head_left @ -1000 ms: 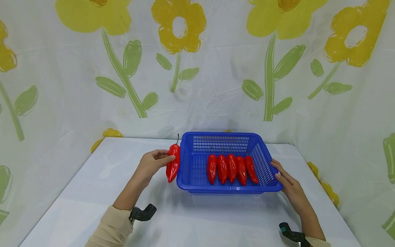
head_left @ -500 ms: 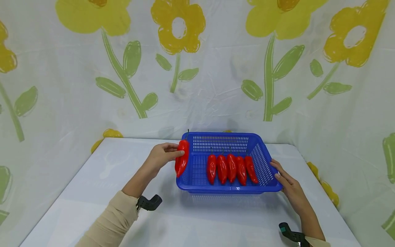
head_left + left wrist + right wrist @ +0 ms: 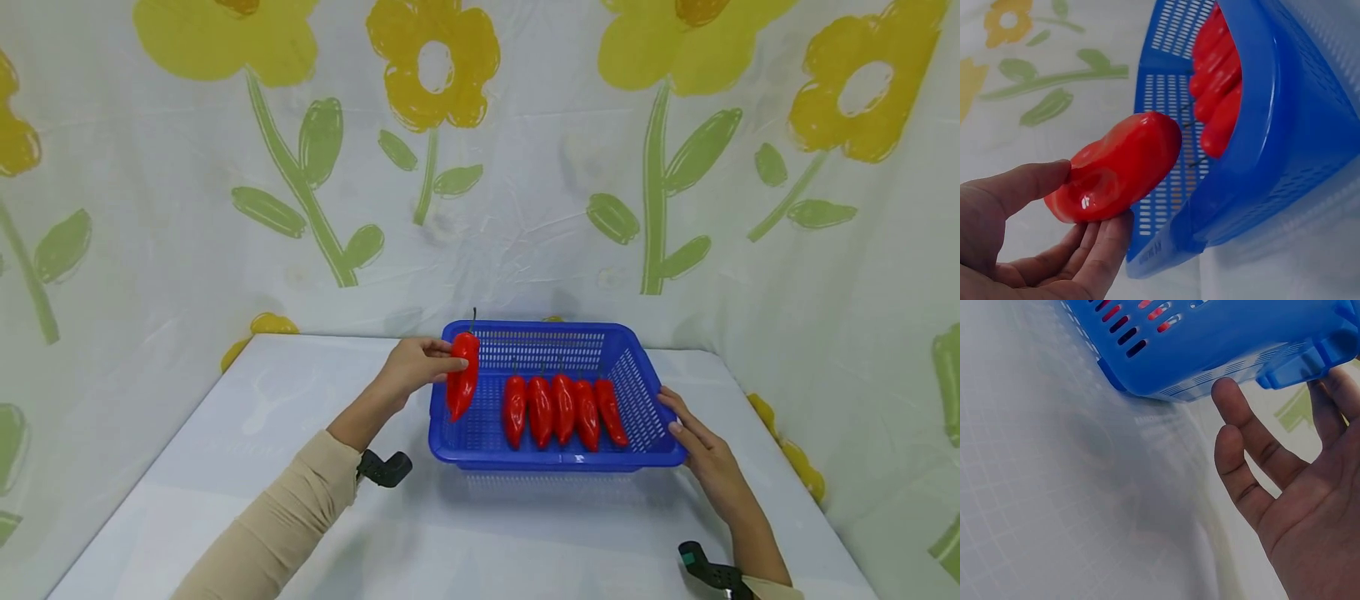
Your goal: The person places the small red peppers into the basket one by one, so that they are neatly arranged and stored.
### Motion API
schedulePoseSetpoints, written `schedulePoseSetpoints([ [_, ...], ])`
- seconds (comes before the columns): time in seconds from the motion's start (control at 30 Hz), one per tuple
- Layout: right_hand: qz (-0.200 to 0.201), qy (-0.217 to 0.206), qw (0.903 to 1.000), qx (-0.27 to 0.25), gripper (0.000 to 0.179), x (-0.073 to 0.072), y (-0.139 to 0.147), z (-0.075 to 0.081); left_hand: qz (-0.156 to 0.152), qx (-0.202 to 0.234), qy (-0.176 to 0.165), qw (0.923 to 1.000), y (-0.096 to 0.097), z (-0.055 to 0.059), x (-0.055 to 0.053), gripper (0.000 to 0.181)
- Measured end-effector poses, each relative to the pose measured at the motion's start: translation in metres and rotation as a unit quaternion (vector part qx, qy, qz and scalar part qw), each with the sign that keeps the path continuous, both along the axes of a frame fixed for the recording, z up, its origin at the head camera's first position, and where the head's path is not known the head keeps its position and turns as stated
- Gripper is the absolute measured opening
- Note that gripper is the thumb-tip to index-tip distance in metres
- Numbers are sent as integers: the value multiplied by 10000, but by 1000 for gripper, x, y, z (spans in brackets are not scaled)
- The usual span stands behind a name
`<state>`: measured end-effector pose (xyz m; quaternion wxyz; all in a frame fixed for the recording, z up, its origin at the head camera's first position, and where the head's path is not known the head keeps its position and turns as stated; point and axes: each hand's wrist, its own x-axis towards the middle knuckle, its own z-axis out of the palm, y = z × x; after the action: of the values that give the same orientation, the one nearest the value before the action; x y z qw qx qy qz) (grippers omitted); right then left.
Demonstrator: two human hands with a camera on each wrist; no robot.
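My left hand (image 3: 415,367) pinches a glossy red pepper (image 3: 462,377) between thumb and fingers, its stem pointing up and its tip down. The pepper hangs over the left end of a blue plastic basket (image 3: 555,460). Inside the basket, several more red peppers (image 3: 562,408) lie side by side in a row, right of the held one. The left wrist view shows the held pepper (image 3: 1116,169) close up, with the basket rim (image 3: 1260,125) beside it. My right hand (image 3: 708,462) holds the basket's right rim; in the right wrist view two fingers (image 3: 1232,450) stand apart from it.
A white table (image 3: 247,450) carries the basket near its back edge. Behind and on both sides hangs a pale sheet (image 3: 517,208) printed with yellow flowers. Each wrist wears a black camera mount (image 3: 386,469).
My left hand has carried the pepper rightward and slightly up, from outside the basket's left rim to over its inside. The right hand and the basket stay in place.
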<state>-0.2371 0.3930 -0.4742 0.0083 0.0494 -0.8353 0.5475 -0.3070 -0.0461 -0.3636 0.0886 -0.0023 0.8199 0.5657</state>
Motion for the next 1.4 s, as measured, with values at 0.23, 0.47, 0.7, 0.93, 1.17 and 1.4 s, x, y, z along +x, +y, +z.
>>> schedulePoseSetpoints([
  [0.23,7,4,10000,-28,53,-1,1,1,18,-451,-107,9989,7,2,-9,50],
  [0.47,-9,32,10000,2,53,0,0,2,14,-498,-224,9985,16,2,-14,46],
  [0.7,-45,-34,10000,1,54,1,-1,3,-120,-780,-266,9965,24,-3,-22,41],
  [0.93,-24,-12,10000,-85,53,1,-2,1,-125,-1145,-210,9931,34,-6,-30,37],
  [1.17,53,2,9999,-120,52,-2,-2,-2,-90,-1702,-290,9849,41,-11,-32,31],
  [1.4,31,-6,10000,-42,52,-2,0,0,-495,-1927,63,9800,49,-12,-28,23],
])
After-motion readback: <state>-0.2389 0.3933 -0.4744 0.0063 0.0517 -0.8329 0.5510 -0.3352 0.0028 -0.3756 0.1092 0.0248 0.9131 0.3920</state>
